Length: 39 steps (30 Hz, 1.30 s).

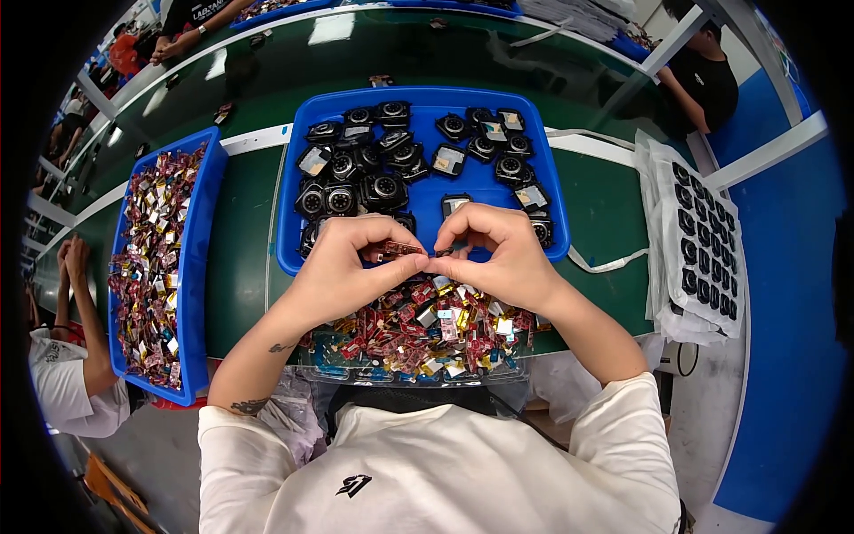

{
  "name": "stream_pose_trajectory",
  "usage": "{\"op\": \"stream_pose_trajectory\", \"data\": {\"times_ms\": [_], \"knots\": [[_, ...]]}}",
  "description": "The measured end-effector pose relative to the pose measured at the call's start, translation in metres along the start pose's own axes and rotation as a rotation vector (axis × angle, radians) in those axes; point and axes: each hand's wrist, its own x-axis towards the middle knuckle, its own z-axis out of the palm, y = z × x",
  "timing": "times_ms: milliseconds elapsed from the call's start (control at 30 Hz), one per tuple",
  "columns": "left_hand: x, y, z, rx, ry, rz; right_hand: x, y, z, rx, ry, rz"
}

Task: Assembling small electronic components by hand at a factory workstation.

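Observation:
My left hand (351, 271) is closed in a pinch on a small red circuit board (398, 250), just above the near edge of the blue tray (427, 95). My right hand (500, 258) meets it fingertip to fingertip. Its thumb and forefinger pinch a tiny dark piece, too small to make out; whether it joins the board I cannot tell. Below both hands lies a heap of red circuit boards (418, 331) mixed with yellow and silver parts. Black watch-like cases (382, 189) fill much of the tray, some showing pale labelled faces.
At left stands a long blue bin (203, 222) full of similar red boards. At right, a white tray (663, 231) holds rows of black parts (703, 236). A green conveyor belt (267, 84) runs behind a pale rail. Other people sit at left, far left and far right.

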Motion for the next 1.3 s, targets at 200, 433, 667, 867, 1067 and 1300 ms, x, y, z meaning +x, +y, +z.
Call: {"op": "stream_pose_trajectory", "data": {"times_ms": [200,433,667,867,1067,1300], "knots": [[0.001,0.004,-0.002,-0.065,0.036,-0.040,0.002,0.001,-0.004,0.388,-0.003,0.086],[0.001,-0.005,-0.002,-0.215,-0.015,-0.030,0.002,0.003,-0.002,0.472,-0.013,-0.007],[0.001,-0.003,0.001,-0.316,0.015,-0.155,-0.002,0.003,0.000,0.550,-0.041,0.022],[0.002,-0.003,0.001,-0.382,0.067,-0.096,-0.002,0.000,0.002,0.517,-0.016,0.004],[0.002,-0.004,-0.002,-0.335,0.051,-0.041,0.000,-0.001,-0.001,0.440,0.007,0.134],[0.002,-0.009,0.000,-0.377,0.005,-0.066,-0.004,0.001,0.002,0.414,-0.068,0.049]]}}
